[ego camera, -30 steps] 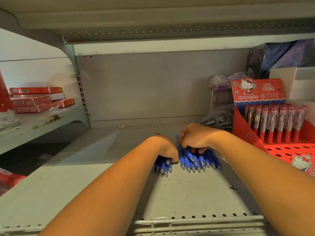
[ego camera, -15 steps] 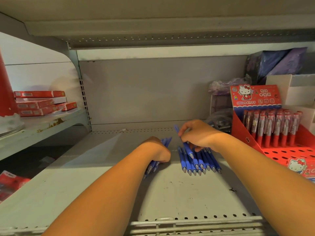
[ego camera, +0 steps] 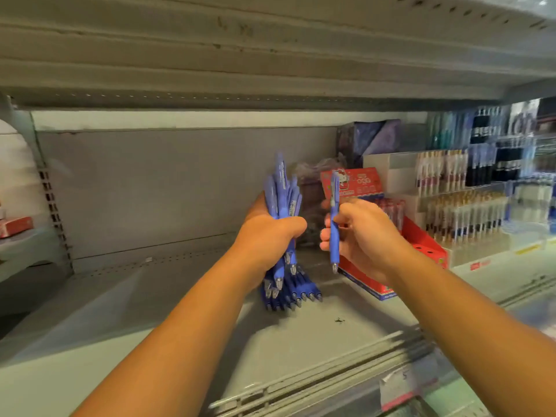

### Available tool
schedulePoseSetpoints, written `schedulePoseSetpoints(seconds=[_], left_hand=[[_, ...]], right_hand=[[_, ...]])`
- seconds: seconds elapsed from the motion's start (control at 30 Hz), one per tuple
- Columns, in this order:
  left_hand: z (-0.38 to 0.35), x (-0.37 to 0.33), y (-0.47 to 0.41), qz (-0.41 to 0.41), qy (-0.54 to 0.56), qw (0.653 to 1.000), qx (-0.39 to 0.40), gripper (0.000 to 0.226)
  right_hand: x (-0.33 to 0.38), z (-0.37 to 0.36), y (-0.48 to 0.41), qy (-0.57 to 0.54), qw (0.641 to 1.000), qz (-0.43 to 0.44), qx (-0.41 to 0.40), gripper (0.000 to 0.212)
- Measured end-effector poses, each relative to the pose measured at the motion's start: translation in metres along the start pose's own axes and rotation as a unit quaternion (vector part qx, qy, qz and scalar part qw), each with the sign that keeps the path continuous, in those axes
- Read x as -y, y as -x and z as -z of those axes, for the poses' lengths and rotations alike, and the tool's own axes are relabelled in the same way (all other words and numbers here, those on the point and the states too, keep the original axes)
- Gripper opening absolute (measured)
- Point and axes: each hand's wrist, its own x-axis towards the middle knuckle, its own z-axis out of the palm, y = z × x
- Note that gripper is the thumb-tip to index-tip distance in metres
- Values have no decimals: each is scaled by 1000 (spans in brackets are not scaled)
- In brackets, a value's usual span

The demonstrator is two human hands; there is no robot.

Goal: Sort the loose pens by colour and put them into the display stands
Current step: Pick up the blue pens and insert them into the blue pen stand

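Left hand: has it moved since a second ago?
Yes. The left hand has risen off the grey metal shelf floor, lifting a bunch of blue plastic pens upright above the row of pens still lying there.

The blue pens (ego camera: 282, 188) look like smooth matt plastic; the red display stand (ego camera: 416, 236) at three o'clock is glossy card; the shelf (ego camera: 150, 311) is scuffed painted metal.
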Motion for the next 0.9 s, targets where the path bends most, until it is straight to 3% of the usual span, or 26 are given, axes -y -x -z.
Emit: schedulePoseSetpoints(seconds=[0.13, 0.33, 0.47, 0.53, 0.63, 0.77, 0.9], left_hand=[[-53, -18, 14, -56, 147, 983, 91, 29], [-147, -33, 29, -65, 233, 954, 176, 34], [-220, -37, 37, -62, 244, 947, 201, 71], [-257, -39, 38, -62, 249, 946, 198, 78], [-310, -43, 37, -61, 264, 944, 186, 69], [-371, -47, 33, -66, 273, 946, 162, 34], [-410, -42, 14, -69, 262, 947, 170, 38]], right_hand=[[19, 39, 32, -132, 991, 19, -23, 19], [54, 132, 78, -94, 989, 84, -77, 24], [76, 201, 101, -71, 986, 111, -105, 26], [86, 235, 109, -74, 984, 118, -107, 23], [97, 285, 116, -69, 985, 117, -102, 20], [106, 346, 117, -45, 990, 106, -86, 22], [108, 393, 102, 14, 991, 106, -85, 19]])
